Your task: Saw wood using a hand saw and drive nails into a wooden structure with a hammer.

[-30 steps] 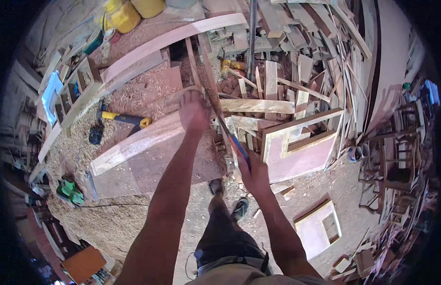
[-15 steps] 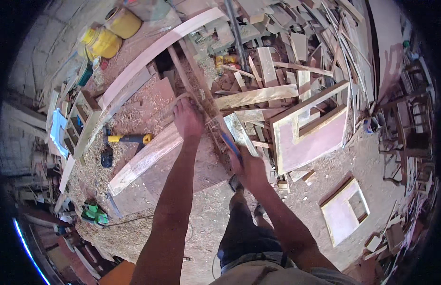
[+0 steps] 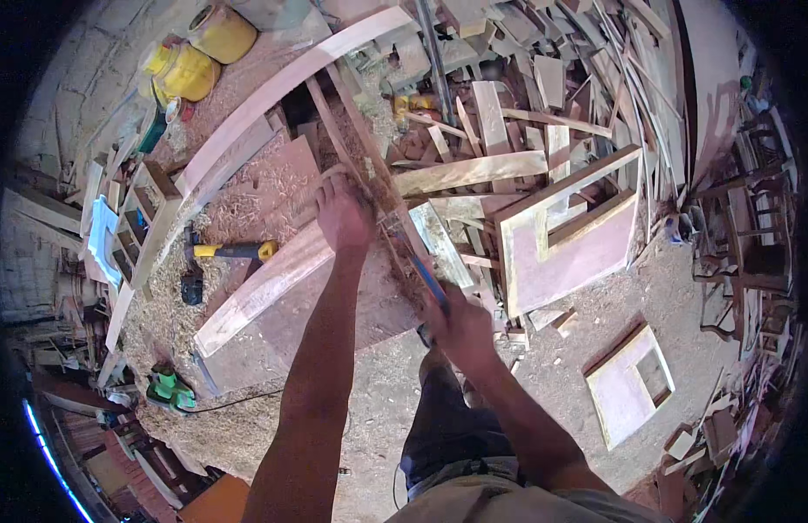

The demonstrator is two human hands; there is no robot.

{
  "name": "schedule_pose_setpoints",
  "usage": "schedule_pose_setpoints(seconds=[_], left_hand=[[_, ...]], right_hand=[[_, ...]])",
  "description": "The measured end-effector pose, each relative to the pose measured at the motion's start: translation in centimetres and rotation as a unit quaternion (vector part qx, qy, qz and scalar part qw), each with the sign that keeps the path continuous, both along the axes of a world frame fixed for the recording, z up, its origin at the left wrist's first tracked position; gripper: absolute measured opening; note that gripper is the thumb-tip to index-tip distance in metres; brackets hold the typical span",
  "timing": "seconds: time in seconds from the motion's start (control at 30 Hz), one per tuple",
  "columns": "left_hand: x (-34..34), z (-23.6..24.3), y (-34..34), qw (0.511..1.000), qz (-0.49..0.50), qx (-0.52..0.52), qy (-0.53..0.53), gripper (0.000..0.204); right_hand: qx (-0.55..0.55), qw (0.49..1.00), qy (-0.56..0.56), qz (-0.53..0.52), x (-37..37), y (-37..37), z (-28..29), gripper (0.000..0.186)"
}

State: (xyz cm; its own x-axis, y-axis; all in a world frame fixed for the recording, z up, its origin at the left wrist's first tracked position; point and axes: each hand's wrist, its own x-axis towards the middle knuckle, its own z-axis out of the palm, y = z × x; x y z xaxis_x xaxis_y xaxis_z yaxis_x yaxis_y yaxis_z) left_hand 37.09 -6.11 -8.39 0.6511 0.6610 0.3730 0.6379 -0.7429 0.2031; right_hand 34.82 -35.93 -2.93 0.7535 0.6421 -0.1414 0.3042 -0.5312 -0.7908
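My left hand (image 3: 343, 212) is closed over a pale wooden plank (image 3: 264, 292), its fingers curled over the wood by a long narrow beam (image 3: 366, 144). The plank reaches from there toward the lower left. My right hand (image 3: 463, 329) grips a slim blue tool (image 3: 432, 281), which looks like a handsaw. The tool slants up and left from my fist, along the narrow wood below my left hand. Its far end is hard to make out among the wood and shavings.
A yellow-and-black cordless tool (image 3: 238, 251) lies among shavings at left, with a green power tool (image 3: 170, 389) nearer me. A long curved plank (image 3: 273, 96) arches beyond. Right are scrap wood (image 3: 488, 122) and a pinkish framed panel (image 3: 574, 253). Yellow containers (image 3: 186, 74) stand far left.
My right hand has drawn the blue tool slightly back toward me and down. My left hand stays in about the same place on the plank. The whole view has shifted a little.
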Motion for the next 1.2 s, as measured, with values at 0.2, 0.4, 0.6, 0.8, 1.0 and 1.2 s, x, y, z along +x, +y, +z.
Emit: schedule_pose_setpoints(seconds=[0.2,0.4,0.6,0.8,1.0,1.2], left_hand=[[-0.2,-0.4,-0.5,0.999,0.023,-0.033,0.001,0.028],[-0.2,0.1,-0.3,1.000,0.015,-0.010,-0.005,0.026],[0.3,-0.1,-0.6,0.999,0.030,-0.014,-0.012,0.023],[-0.1,-0.5,-0.4,0.999,0.019,-0.003,-0.032,0.023],[0.2,0.4,-0.6,0.999,0.020,-0.001,-0.027,0.026],[0.2,0.6,-0.5,0.999,0.026,-0.036,-0.008,0.028]], right_hand=[[-0.068,0.997,0.045,-0.010,-1.1,-2.7,2.0,0.043],[-0.006,0.999,-0.047,-0.002,2.1,7.2,-3.8,0.038],[-0.054,0.998,0.043,0.003,-3.6,-8.3,2.0,0.053],[0.032,0.994,-0.108,-0.003,2.8,7.7,-2.1,0.031],[-0.039,0.997,0.064,-0.015,-1.1,-3.0,3.0,0.039],[-0.065,0.992,0.104,0.025,-2.2,-12.9,4.2,0.049]])
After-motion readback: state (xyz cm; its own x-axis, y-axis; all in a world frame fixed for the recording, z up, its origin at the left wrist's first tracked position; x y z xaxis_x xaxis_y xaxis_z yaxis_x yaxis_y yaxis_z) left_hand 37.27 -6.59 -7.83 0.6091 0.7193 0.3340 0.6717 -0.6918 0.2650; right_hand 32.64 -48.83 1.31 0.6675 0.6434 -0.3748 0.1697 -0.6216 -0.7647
